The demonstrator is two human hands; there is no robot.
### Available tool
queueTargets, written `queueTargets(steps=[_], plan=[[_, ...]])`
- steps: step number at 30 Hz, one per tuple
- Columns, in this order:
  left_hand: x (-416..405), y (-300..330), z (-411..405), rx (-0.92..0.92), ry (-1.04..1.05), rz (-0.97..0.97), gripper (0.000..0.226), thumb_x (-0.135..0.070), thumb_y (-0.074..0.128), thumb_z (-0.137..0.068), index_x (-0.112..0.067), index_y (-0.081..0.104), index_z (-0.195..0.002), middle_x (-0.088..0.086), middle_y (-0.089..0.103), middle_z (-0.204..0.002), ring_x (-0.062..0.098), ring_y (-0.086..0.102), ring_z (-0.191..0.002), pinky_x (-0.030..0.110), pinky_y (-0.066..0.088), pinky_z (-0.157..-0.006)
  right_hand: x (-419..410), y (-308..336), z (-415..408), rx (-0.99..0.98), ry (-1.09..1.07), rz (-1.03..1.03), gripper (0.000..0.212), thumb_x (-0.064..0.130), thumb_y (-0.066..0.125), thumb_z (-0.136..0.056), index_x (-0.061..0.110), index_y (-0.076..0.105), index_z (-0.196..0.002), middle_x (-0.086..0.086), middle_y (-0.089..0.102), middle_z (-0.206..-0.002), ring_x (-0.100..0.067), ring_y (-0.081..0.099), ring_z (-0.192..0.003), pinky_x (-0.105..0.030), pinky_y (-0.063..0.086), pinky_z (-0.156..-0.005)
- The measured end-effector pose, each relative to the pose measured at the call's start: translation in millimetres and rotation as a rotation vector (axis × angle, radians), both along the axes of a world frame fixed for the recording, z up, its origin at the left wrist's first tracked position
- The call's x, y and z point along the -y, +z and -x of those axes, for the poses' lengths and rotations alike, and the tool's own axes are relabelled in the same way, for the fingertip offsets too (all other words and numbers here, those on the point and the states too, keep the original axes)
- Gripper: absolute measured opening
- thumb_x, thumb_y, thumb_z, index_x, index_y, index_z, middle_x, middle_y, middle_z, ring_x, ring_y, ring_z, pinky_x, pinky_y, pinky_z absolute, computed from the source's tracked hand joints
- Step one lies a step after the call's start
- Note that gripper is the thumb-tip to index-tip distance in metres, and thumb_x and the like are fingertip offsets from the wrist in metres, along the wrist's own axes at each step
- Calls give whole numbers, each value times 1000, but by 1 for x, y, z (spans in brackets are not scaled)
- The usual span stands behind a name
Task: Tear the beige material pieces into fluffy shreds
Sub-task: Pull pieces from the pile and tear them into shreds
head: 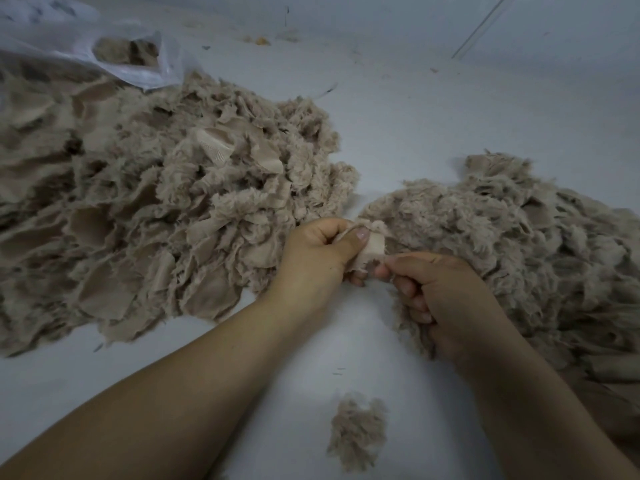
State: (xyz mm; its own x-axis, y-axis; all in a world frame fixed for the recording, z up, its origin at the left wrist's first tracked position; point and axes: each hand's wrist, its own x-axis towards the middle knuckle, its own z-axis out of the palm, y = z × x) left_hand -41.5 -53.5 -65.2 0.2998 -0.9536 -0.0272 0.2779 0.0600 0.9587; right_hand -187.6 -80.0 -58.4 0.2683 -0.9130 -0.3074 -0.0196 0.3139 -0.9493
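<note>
Two hands met over one small beige fabric piece [375, 245], which I held just above the white surface [450, 116] between the two big heaps. My left hand [317, 256] was curled into a loose fist, thumb pressed flat along the top of the piece and the fingers folded beneath it. My right hand [440, 292] pinched the lower edge of the same piece with thumb and forefinger, the other fingers tucked in under the palm. Both forearms came in from the bottom edge and angled toward each other. The pile of untorn pieces [145, 209] lay to my left, the fluffy shredded pile [519, 237] to my right under my right wrist, and a small tuft of shreds [358, 431] sat between my forearms. A clear plastic bag [114, 46] lay at the far left
</note>
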Motion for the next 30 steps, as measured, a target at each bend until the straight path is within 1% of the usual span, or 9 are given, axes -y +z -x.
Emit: queueTargets(steps=[3,5,12,18,22,24,27,29,30], plan=[[2,0,-5,-116,67,5,41,-6,59,-94,-18,61,-55,3,44,-51,15,41,-41,23,39,-41,1,0,2,36,-23,-29,37,5,58,-90,10,72,-56,0,40,-47,-7,24,-32,-12,18,-31],[1,-1,-6,-3,16,9,42,-10,62,-93,-19,59,-52,1,43,-46,14,37,-36,19,31,-38,-1,1,3,-12,26,8,31,7,61,-88,13,75,-61,1,42,-47,-7,24,-32,-12,19,-32],[1,3,-6,96,-219,-59,11,-2,68,-86,-10,63,-80,14,55,-58,14,43,-32,18,34,-33,-2,3,1,-24,71,52,41,27,67,-91,22,64,-50,2,41,-48,-8,25,-33,-15,20,-32],[3,7,-14,-189,-163,-76,15,-6,56,-92,-2,58,-78,13,49,-48,19,38,-30,18,29,-34,0,3,0,60,-24,-14,49,11,60,-95,18,53,-47,0,37,-45,-7,22,-32,-13,18,-30],[-1,6,-16,82,-317,-154,23,-12,60,-94,-6,56,-72,8,43,-41,15,28,-25,13,18,-33,0,2,0,60,-33,-6,46,9,60,-94,17,53,-49,-1,39,-48,-7,22,-33,-12,18,-31],[0,7,-14,14,-181,-90,20,-4,54,-95,-6,55,-76,6,45,-42,13,31,-27,15,21,-33,1,2,0,58,-37,-17,45,8,59,-93,15,61,-49,0,41,-48,-6,23,-32,-12,18,-31],[6,15,-24,-321,108,152,12,-1,45,-100,-5,53,-93,9,64,-72,19,63,-56,26,49,-46,2,1,1,56,-44,-26,39,5,57,-90,12,68,-53,1,42,-47,-7,24,-33,-12,18,-31],[9,17,-23,-362,80,240,13,-1,47,-100,-3,47,-112,12,65,-111,27,70,-91,33,58,-66,1,1,2,53,-34,-14,37,6,55,-90,12,67,-55,0,42,-47,-8,24,-33,-13,18,-31],[9,14,-19,-307,46,216,23,1,48,-98,-3,45,-120,13,61,-120,26,69,-94,35,58,-68,0,1,3,50,-25,-7,34,7,55,-89,11,66,-57,-1,41,-48,-8,24,-34,-13,18,-32]])
